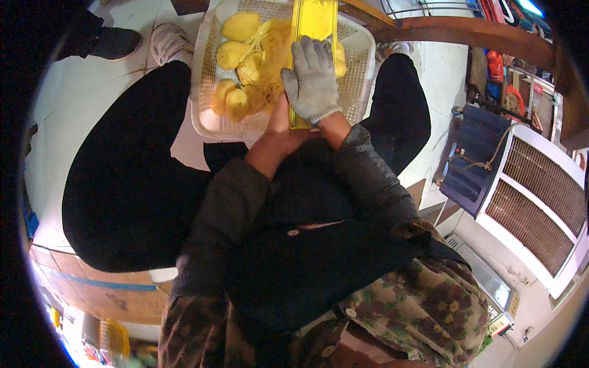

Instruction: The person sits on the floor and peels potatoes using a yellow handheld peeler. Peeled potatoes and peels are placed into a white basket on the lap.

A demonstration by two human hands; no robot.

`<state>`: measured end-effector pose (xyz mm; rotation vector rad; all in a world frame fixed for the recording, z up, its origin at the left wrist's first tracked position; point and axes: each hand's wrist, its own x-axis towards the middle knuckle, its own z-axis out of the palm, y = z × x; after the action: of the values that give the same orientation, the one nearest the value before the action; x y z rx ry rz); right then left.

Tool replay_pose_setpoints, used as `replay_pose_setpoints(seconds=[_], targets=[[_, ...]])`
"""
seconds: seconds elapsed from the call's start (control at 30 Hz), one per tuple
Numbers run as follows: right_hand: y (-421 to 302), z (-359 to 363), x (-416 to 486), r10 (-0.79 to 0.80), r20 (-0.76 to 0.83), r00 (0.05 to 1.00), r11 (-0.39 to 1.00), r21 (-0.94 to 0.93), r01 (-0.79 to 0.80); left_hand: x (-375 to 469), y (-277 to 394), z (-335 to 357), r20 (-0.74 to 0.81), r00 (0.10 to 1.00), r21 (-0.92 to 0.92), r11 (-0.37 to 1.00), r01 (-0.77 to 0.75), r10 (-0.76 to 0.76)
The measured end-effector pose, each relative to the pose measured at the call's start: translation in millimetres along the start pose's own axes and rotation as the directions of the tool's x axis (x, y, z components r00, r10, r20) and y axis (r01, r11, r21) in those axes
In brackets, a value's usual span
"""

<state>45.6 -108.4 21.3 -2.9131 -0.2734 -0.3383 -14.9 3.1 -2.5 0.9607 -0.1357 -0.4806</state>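
A yellow slicer board (315,18) stands lengthwise over a white perforated plastic basket (371,55). My left hand (280,120), ungloved, grips the board's near end from the left and below. My right hand (317,76), in a grey-white knit glove, lies flat on the board with fingers pointing away from me. Whether anything is under that palm is hidden. Inside the basket, left of the board, are several peeled potatoes (241,26) and a heap of thin yellow shreds (276,43). Another peeled piece (340,60) shows at the board's right edge.
My knees flank the basket. A wooden beam (469,34) crosses at the upper right. To the right are a white-framed grille (534,207) and a scale-like device (483,271). A cardboard box (106,287) lies lower left; another person's dark shoe (117,43) is upper left.
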Motion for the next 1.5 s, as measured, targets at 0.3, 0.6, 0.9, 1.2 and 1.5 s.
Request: replay_pose_setpoints(seconds=[0.3,0.6,0.9,1.2,1.5], targets=[[38,22,60,-0.064,-0.067,0.996,0.997,-0.045,0.061,6,10,-5,0.077,0.831,-0.401,0.746,0.532,-0.552],[60,41,110,0.085,0.029,0.996,0.981,-0.177,-0.079,7,-3,-15,0.151,0.965,-0.251,0.935,0.249,-0.216],[39,0,119,0.378,0.338,0.862,0.901,-0.347,-0.259,3,17,-5,0.282,0.949,-0.727,0.614,0.308,-0.142],[59,-24,76,0.246,0.223,0.943,0.959,-0.197,-0.203,-2,41,10,0.095,0.953,-0.374,0.877,0.301,-0.287],[-26,-65,-30,0.222,0.025,0.975,0.959,-0.187,-0.213,19,20,7,0.192,0.822,-0.700,0.513,0.497,-0.535]])
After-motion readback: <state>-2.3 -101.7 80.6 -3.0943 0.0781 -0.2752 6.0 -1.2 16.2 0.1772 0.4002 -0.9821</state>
